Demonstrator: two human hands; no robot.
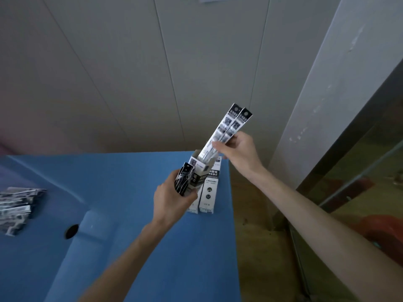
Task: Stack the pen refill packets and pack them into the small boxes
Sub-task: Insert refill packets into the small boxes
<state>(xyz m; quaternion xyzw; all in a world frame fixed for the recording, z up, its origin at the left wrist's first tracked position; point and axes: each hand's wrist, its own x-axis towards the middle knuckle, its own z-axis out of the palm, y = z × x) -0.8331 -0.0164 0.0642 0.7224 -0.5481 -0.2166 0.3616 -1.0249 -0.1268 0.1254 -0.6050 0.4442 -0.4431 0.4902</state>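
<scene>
My left hand (172, 198) grips an open small box (197, 171) together with a few black-and-white refill packets (183, 178) pressed against its side. My right hand (237, 149) pinches two long refill packets (229, 129) that slant up to the right; their lower ends sit inside the box's open top. Behind the held box, a closed white small box (208, 192) stands upright near the far right corner of the blue table (135, 192). A pile of loose refill packets (17, 205) lies at the left edge of the view.
A dark round hole (72, 231) is in the blue surface near the left. The table's right edge drops to a brownish floor (255, 225). A pale panelled wall (152, 73) runs behind the table, and a white column (327, 83) stands at the right.
</scene>
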